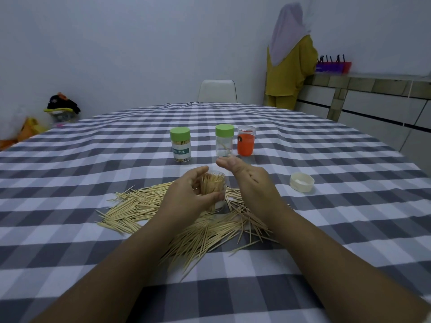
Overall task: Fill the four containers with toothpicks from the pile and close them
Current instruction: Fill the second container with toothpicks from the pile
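My left hand grips an open clear container packed with toothpicks, standing upright on the pile of toothpicks. Just right of its mouth hovers my right hand, fingers loose, a single toothpick seeming to stick up from its fingertips. Behind stand a green-lidded container full of toothpicks, a green-lidded clear container almost empty, and an orange container with a clear lid. A cream lid lies upside down at the right.
The checked tablecloth covers the table. A white chair stands at the far side. A person in yellow clothes stands at a counter at the back right. Bags lie on the floor at left.
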### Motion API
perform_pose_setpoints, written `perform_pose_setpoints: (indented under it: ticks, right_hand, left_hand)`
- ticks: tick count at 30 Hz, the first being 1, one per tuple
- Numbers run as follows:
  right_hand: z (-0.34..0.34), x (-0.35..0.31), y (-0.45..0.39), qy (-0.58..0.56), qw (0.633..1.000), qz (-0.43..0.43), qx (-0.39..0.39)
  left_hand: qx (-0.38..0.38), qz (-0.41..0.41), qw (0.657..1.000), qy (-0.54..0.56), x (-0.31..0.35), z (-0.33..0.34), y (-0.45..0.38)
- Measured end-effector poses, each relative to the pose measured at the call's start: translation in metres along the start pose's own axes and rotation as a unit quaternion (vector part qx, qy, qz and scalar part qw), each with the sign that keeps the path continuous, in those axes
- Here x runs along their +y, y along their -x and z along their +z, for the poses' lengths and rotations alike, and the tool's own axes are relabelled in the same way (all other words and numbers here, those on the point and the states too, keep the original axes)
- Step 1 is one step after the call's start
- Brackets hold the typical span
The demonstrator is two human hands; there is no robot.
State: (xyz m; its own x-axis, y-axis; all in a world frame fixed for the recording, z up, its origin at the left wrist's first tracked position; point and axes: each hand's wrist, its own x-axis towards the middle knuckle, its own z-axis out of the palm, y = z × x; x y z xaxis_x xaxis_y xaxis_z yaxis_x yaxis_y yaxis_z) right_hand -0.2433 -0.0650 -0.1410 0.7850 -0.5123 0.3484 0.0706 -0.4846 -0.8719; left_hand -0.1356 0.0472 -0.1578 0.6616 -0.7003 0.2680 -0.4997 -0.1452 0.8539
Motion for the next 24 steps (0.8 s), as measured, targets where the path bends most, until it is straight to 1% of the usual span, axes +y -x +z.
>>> perform_pose_setpoints:
  ticks: [3,5,7,10,13,15,17,19,21,24]
  right_hand:
    - [-0.004,0.000,-0.002,0.008,1.000,-0.013,-0.012]
    - [-0.004,0.003,-0.003,0.029,0.999,-0.008,-0.027]
    - [-0.004,0.005,-0.005,0.032,0.999,0.005,-0.025]
    - [-0.003,0.007,-0.007,0.022,0.999,0.023,0.021]
    - [0.001,0.009,-0.008,0.042,0.996,0.011,0.076]
    - [0.003,0.009,-0.008,0.070,0.993,0.001,0.097]
    - [0.003,0.009,-0.008,0.086,0.993,0.005,0.078]
    - [0.000,0.004,-0.007,0.063,0.997,0.027,0.036]
    - [-0.008,-0.003,-0.007,0.041,0.998,0.054,0.017]
    - [-0.029,-0.009,-0.009,0.083,0.992,0.095,0.002]
  left_hand:
    - [-0.003,-0.001,1.000,-0.001,-0.001,0.000,0.000]
    - [-0.004,0.000,1.000,-0.002,-0.001,-0.001,0.000]
    - [-0.006,0.000,1.000,0.000,0.000,-0.001,0.000]
    - [-0.021,0.002,1.000,0.008,0.002,0.001,0.001]
    - [-0.036,0.008,0.999,0.005,0.003,0.003,0.003]
    - [-0.036,0.009,0.999,0.004,0.004,0.003,0.003]
    - [-0.032,0.008,0.999,0.006,0.003,0.003,0.002]
    - [-0.028,0.004,1.000,0.010,0.003,0.002,0.002]
    - [-0.024,-0.006,0.999,0.023,0.004,0.001,0.002]
    - [-0.018,-0.012,0.999,0.027,0.005,0.000,0.002]
